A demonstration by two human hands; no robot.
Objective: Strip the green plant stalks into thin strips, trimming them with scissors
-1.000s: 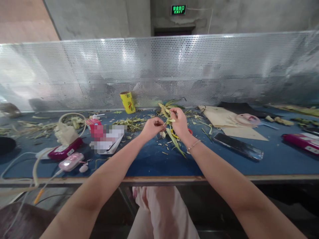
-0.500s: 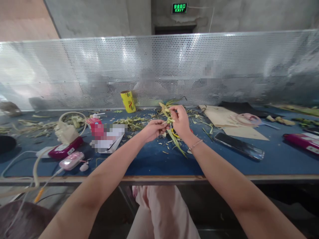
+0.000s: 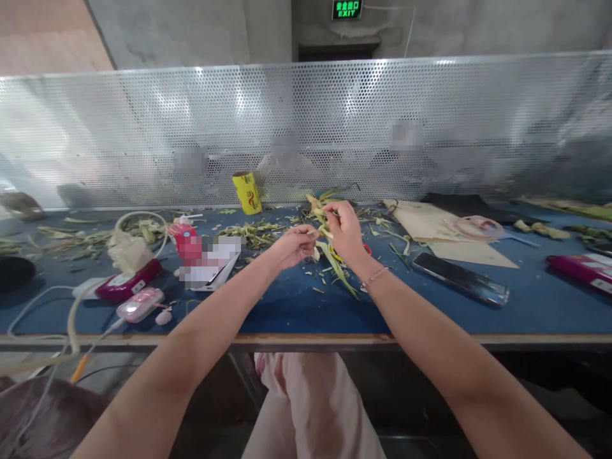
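A pale yellow-green leafy plant stalk (image 3: 335, 258) is gripped in my right hand (image 3: 345, 233), its thumb and fingers closed around it. The long leaf ends hang down toward the table, and the dry, yellowish top points up to the left. Just left of the stalk, my left hand (image 3: 296, 245) is closed in a pinch; whatever lies between its fingertips is too small to name. Small plant scraps (image 3: 318, 290) lie beneath both hands. Partly hidden behind my right wrist is a yellow and red ring-shaped item (image 3: 367, 249).
Trimmings (image 3: 253, 234) are strewn over the blue tabletop (image 3: 306, 315). A yellow cardboard tube (image 3: 247, 193) stands near the perforated metal screen (image 3: 201, 127). Right: phone (image 3: 461, 279), brown paper (image 3: 430, 236), pink-handled ring (image 3: 478, 228). Left: red bottle (image 3: 185, 242), maroon power strip (image 3: 129, 280), cables.
My left hand has drawn slightly left and up, away from the stalk. My right hand keeps hold of the stalk in nearly the same place. The view has tilted slightly.
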